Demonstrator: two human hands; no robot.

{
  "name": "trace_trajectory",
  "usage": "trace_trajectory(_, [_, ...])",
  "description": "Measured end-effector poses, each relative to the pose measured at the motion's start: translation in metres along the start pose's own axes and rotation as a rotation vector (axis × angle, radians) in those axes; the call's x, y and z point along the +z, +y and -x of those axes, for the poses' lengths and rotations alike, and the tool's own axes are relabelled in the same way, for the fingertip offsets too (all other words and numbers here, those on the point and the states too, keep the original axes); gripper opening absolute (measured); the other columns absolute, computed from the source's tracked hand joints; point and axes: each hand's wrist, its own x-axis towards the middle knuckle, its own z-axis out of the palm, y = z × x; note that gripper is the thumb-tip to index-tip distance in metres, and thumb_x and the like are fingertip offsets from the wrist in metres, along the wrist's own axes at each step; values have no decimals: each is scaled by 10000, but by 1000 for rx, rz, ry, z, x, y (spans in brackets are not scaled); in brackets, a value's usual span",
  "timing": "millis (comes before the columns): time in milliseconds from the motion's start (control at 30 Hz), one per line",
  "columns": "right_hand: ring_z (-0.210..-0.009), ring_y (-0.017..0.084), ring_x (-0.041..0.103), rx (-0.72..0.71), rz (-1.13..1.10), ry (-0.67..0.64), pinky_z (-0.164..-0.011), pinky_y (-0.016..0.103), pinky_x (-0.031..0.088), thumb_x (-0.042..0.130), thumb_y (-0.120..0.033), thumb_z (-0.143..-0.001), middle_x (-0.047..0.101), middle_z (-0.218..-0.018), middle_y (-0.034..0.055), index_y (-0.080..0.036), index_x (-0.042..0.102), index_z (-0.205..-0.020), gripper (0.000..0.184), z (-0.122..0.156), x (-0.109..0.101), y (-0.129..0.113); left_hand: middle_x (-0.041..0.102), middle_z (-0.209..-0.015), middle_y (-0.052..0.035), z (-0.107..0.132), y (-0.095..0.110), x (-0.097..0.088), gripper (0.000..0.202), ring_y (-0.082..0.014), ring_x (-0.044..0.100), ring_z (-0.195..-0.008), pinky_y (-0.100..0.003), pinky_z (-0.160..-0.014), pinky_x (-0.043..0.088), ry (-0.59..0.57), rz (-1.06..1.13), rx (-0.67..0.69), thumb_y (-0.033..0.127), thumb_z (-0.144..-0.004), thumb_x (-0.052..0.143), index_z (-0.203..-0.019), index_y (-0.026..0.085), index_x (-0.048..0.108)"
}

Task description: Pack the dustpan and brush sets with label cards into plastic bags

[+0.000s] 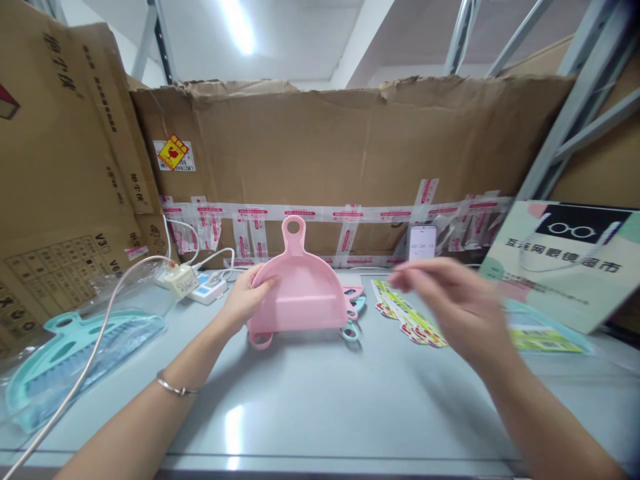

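My left hand [246, 299] grips a pink dustpan [307, 293] by its left side, thumb on the inner face. The dustpan stands upright over the table, its handle with a round hole at the top. Partly hidden behind its right edge are pink and teal pieces with ring-shaped ends [350, 331]; their kind I cannot make out. To the right, my right hand [457, 310] is in the air above the table, smeared by motion. Nearest to it lie several green-and-white printed cards [407, 313] with red patterned ends. Whether its fingers hold anything is unclear.
A teal dustpan and brush [85, 363] in clear plastic lies at left, crossed by a white cable [107, 320]. A power strip [207, 288] sits behind. A phone [423, 242] leans against the cardboard wall [300, 147]. A printed bag [560, 267] stands at right beside a clear package [547, 337].
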Motion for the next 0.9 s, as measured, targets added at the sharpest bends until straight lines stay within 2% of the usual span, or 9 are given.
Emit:
trace_trajectory(67, [-785,197,617,-46,185,-250,-730,358,499,532,-286,-825,670,-860,61,-207,654,-839,146,-13,11,29,667,-942,-53,0,1,-1,401,-214,593,-838,-274,-700,450,-1,-2,-3,403,-688,630,-994,144,630])
trace_trajectory(167, [-916,240,617,-210,462,-582,-814,393,453,502,-155,-788,682,-967,80,-206,677,-906,217,-27,32,74,664,-942,-50,0,2,-1,394,-214,588,-844,-270,-700,446,0,-7,-7,396,-689,625,-994,147,627])
trace_trajectory(267, [-993,256,598,-322,629,-679,-823,403,418,473,-119,-815,665,-1056,97,-210,674,-974,272,-31,49,94,665,-946,-50,0,2,-1,383,-218,588,-853,-270,-703,446,9,-23,-12,390,-689,620,-986,149,631])
trace_trajectory(400, [-954,245,600,-420,698,-704,-813,398,395,435,-155,-858,677,-977,95,-195,662,-923,240,-32,54,96,667,-945,-46,0,3,-2,386,-223,590,-863,-275,-715,449,18,-28,-12,389,-685,616,-989,152,632])
trace_trajectory(533, [-880,237,613,-333,576,-500,-791,378,414,432,-221,-850,682,-934,102,-194,635,-891,208,-40,43,103,661,-913,-45,0,3,-2,369,-229,589,-864,-287,-722,451,21,-29,-4,386,-690,604,-974,153,634])
trace_trajectory(700, [-693,218,609,-22,269,72,-672,346,452,505,-366,-809,666,-762,53,-213,606,-817,184,-59,10,102,657,-902,-38,0,5,-1,355,-222,586,-844,-288,-721,451,35,-13,12,368,-690,591,-971,154,632])
trace_trajectory(800, [-673,204,590,66,-8,421,-683,345,461,567,-407,-770,622,-696,36,-209,593,-788,201,-68,-7,77,649,-889,-34,2,5,0,326,-214,582,-835,-285,-717,447,22,-32,20,342,-703,562,-960,153,629])
trace_trajectory(833, [-653,192,575,76,-80,480,-670,335,459,574,-417,-769,603,-680,32,-211,593,-786,207,-69,-9,65,648,-885,-34,2,5,1,318,-213,581,-831,-287,-715,448,20,-39,21,333,-704,554,-955,153,628])
trace_trajectory(900, [-604,166,535,80,-178,462,-616,305,446,578,-428,-771,567,-647,20,-218,598,-775,210,-65,-4,37,649,-877,-33,3,5,2,301,-215,581,-830,-292,-717,450,9,-52,17,317,-706,546,-944,153,633])
